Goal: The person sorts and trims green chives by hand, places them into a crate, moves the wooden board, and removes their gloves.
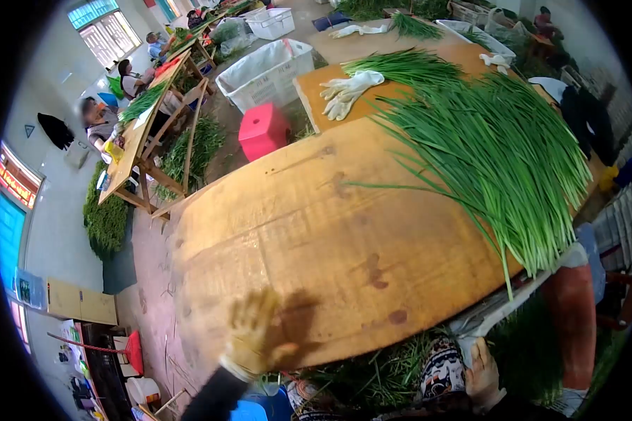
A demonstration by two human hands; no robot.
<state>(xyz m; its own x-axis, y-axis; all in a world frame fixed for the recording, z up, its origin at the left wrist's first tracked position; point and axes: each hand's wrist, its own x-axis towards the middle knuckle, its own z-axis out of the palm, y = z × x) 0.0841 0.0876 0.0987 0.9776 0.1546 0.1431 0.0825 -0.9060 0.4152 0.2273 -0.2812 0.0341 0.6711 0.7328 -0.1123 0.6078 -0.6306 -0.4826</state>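
My left hand (255, 333), in a pale yellowish glove, is over the near left part of the wooden table (316, 231). It is open with the fingers spread, slightly blurred, and casts a shadow on the wood. Down at the near right edge is my right hand (482, 375), its fingers stretched out beside a patterned trouser leg (442, 368); nothing shows in it. A large pile of long green garlic chives (491, 161) covers the right side of the table, pale stem ends toward me. One loose blade reaches left from the pile.
White gloves (351, 91) lie at the table's far end. Beyond stand a pink stool (263, 131) and a white crate (270, 74). Several people sit along a long bench (147, 123) at left. A person's leg (569, 323) is close at right. Cut greens litter the floor.
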